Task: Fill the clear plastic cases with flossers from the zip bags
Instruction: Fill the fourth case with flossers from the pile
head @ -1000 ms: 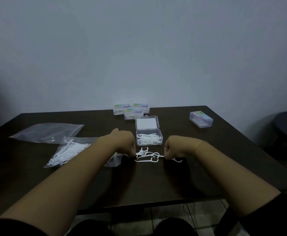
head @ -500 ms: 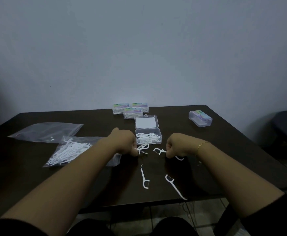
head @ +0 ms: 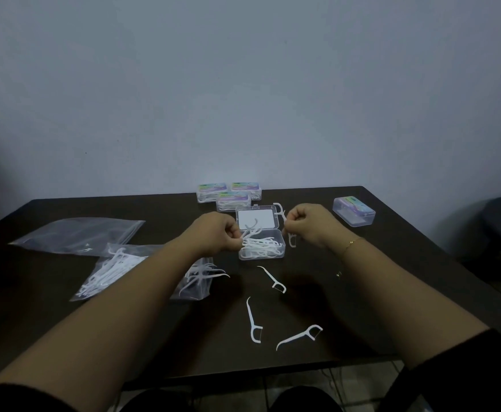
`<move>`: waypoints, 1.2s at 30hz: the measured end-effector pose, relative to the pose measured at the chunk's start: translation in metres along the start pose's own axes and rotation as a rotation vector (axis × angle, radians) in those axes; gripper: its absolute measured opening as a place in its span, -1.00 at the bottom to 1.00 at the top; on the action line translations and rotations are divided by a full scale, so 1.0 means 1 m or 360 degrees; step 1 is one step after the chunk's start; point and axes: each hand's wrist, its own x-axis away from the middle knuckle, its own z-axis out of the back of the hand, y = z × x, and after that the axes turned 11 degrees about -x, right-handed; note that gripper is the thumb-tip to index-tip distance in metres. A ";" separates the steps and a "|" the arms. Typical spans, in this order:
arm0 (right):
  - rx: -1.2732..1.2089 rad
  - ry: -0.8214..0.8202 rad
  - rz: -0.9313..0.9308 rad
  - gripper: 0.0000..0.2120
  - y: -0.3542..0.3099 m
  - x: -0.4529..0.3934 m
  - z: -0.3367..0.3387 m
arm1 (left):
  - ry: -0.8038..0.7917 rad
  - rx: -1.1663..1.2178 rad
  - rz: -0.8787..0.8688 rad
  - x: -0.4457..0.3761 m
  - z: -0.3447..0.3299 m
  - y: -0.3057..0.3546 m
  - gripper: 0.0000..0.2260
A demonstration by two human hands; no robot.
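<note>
over the open clear case (head: 261, 244) on the dark table (head: 392, 281), we are pinching a small bunch of white flossers (head: 250, 233) in our left hand (head: 221, 233), fingers curled tight around them. just right of the case, our right hand (head: 308, 223) is gripping two more flossers (head: 286, 230). below both grips three loose flossers (head: 273, 281) are lying, and left of our left hand the zip bag (head: 118, 272) is holding more.
</note>
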 end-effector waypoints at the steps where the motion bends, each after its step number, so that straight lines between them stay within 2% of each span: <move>1: -0.0018 0.0012 -0.0006 -0.84 0.000 -0.002 -0.001 | 0.0012 0.0052 0.0003 -0.001 0.001 -0.001 -0.85; 5: -0.0222 -0.0041 -0.0041 -0.96 -0.003 -0.010 -0.008 | 0.0055 0.0269 0.0066 -0.002 0.004 -0.002 -0.90; 7: -0.0311 -0.0032 -0.0062 -0.95 -0.005 -0.015 -0.014 | 0.0062 0.0302 0.0102 -0.005 0.005 -0.004 -0.82; 10: -0.0340 -0.0058 -0.0090 -0.89 -0.006 -0.023 -0.022 | 0.0103 0.0258 0.0174 -0.007 0.006 -0.005 -0.83; 12: -0.0217 -0.0127 -0.0111 -0.86 -0.007 -0.028 -0.026 | 0.0151 0.0240 0.0230 -0.009 0.005 -0.008 -0.87; 17: 0.0421 -0.0309 -0.0064 -0.86 -0.008 -0.034 -0.032 | 0.0252 0.0208 0.0333 -0.013 0.008 -0.017 -0.89; 23: 0.0541 -0.0287 -0.0072 -0.81 -0.007 -0.034 -0.027 | 0.0227 0.0190 0.0195 -0.019 0.013 -0.010 -0.90; 28: 0.0477 -0.0192 -0.0066 -0.81 -0.001 -0.030 -0.015 | 0.0082 -0.0048 0.0042 -0.031 0.008 0.007 -0.85; 33: 0.0419 -0.0185 -0.0134 -0.81 0.005 -0.024 0.000 | -0.0126 -0.0640 -0.0090 -0.041 0.003 0.025 -0.79; 36: 0.0406 -0.0205 -0.0156 -0.80 0.007 -0.022 0.005 | -0.0171 -0.0716 -0.0113 -0.046 -0.002 0.030 -0.78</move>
